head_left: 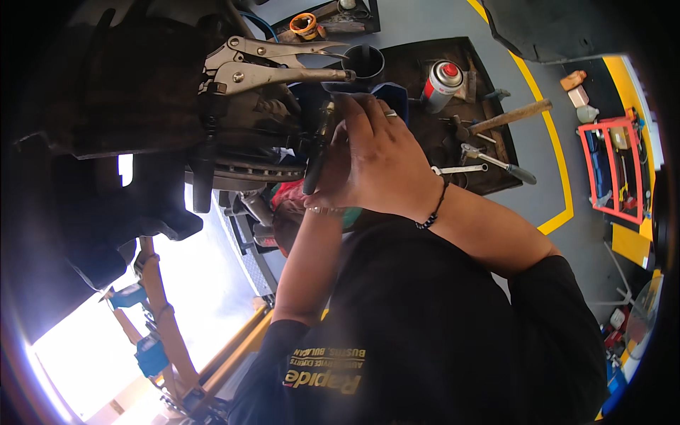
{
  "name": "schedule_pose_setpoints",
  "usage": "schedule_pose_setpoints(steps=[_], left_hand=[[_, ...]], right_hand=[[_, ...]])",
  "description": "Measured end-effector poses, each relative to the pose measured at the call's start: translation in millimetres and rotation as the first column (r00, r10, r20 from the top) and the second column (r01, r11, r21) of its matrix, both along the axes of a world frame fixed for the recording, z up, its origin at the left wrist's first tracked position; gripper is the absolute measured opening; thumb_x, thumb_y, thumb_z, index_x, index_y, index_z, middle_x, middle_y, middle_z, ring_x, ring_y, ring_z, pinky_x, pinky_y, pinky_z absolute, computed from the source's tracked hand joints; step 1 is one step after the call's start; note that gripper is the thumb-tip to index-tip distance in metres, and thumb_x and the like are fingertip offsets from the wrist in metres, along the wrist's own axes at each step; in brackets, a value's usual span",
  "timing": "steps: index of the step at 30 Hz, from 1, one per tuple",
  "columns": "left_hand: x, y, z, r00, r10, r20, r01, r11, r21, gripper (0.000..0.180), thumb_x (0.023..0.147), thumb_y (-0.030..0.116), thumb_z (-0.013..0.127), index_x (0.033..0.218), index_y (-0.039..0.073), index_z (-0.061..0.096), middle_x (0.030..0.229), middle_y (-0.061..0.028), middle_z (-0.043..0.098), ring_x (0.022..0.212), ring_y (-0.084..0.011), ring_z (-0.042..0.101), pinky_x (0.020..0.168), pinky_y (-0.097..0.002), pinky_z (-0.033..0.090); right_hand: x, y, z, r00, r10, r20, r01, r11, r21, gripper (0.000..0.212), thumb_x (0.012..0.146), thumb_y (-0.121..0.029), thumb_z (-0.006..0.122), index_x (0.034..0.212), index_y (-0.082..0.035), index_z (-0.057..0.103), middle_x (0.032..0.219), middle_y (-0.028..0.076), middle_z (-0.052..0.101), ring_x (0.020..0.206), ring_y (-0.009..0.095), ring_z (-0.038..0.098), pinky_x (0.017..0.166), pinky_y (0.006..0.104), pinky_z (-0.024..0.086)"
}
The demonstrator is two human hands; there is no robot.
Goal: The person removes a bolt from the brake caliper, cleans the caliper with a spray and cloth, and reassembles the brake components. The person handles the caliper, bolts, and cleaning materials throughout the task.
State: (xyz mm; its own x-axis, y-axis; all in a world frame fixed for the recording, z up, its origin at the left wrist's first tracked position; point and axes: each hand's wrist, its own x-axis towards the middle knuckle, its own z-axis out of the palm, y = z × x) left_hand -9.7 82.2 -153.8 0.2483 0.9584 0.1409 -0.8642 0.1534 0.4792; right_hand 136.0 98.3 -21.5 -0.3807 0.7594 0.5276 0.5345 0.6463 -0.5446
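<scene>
My right hand (397, 166), with a ring and a dark bracelet, curls its fingers over a dark, narrow metal part (316, 152) at the outer edge of a brake disc (244, 172). Below and behind it, my left hand (333, 185) is against the same part; its fingers are mostly hidden by the right hand and shadow. Just above the hands, silver locking pliers (273, 71) are clamped near the dark wheel assembly, with their handles pointing right. A black cup (373, 69) stands beyond my right fingers, beside the plier handles.
To the right a dark tray (457, 53) carries a spray can (443, 85), a wooden-handled hammer (513, 119), a ratchet (499, 163) and a combination wrench (464, 170). An orange tub (304, 26) sits farther off. A red rack (613, 170) stands at the far right, past a yellow floor line.
</scene>
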Motion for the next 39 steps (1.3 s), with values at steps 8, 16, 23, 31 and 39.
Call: schedule_pose_setpoints(steps=[8, 16, 23, 31, 39], left_hand=[[24, 43, -16, 0.93, -0.228, 0.288, 0.202, 0.972, 0.119, 0.095, 0.082, 0.066, 0.074, 0.151, 0.013, 0.038, 0.154, -0.0098, 0.037, 0.139, -0.0298, 0.041, 0.11, -0.0495, 0.04], [29, 49, -23, 0.883, -0.319, 0.344, 0.287, 0.948, 0.141, 0.09, 0.083, 0.066, 0.073, 0.147, 0.013, 0.039, 0.148, -0.0093, 0.039, 0.135, -0.0291, 0.042, 0.108, -0.0485, 0.04], [28, 48, -24, 0.869, -0.347, 0.353, 0.314, 0.938, 0.148, 0.086, 0.083, 0.066, 0.072, 0.144, 0.013, 0.041, 0.143, -0.0089, 0.04, 0.131, -0.0285, 0.044, 0.106, -0.0476, 0.041], [27, 51, -19, 0.869, -0.362, 0.338, 0.334, 0.932, 0.14, 0.082, 0.084, 0.066, 0.071, 0.14, 0.013, 0.043, 0.138, -0.0084, 0.042, 0.127, -0.0278, 0.045, 0.103, -0.0466, 0.041], [24, 53, -16, 0.868, -0.368, 0.333, 0.344, 0.93, 0.128, 0.078, 0.085, 0.066, 0.069, 0.136, 0.013, 0.045, 0.132, -0.0079, 0.043, 0.123, -0.0272, 0.046, 0.101, -0.0456, 0.042]], right_hand=[[-14, 1, 1, 0.973, -0.162, 0.163, 0.143, 0.982, 0.121, 0.091, 0.062, -0.036, 0.085, 0.13, 0.013, 0.052, 0.128, 0.029, 0.057, 0.117, 0.043, 0.057, 0.094, 0.0494, 0.046], [-16, 12, -15, 0.96, -0.154, 0.232, 0.108, 0.974, 0.2, 0.105, 0.058, -0.054, 0.089, 0.129, 0.013, 0.05, 0.128, 0.032, 0.053, 0.124, 0.051, 0.05, 0.102, 0.0576, 0.041], [-20, 11, -12, 0.991, -0.092, 0.097, 0.074, 0.982, 0.172, 0.108, 0.055, -0.059, 0.089, 0.127, 0.012, 0.051, 0.125, 0.034, 0.054, 0.117, 0.053, 0.054, 0.099, 0.0584, 0.043], [-13, -4, -7, 0.993, -0.115, 0.015, 0.112, 0.985, 0.129, 0.11, 0.048, -0.052, 0.094, 0.13, 0.009, 0.053, 0.13, 0.029, 0.056, 0.122, 0.044, 0.056, 0.1, 0.0511, 0.044], [-15, -14, -1, 0.982, -0.188, -0.007, 0.188, 0.981, 0.044, 0.115, 0.051, -0.051, 0.094, 0.139, 0.008, 0.048, 0.137, 0.024, 0.055, 0.125, 0.04, 0.056, 0.102, 0.0493, 0.043]])
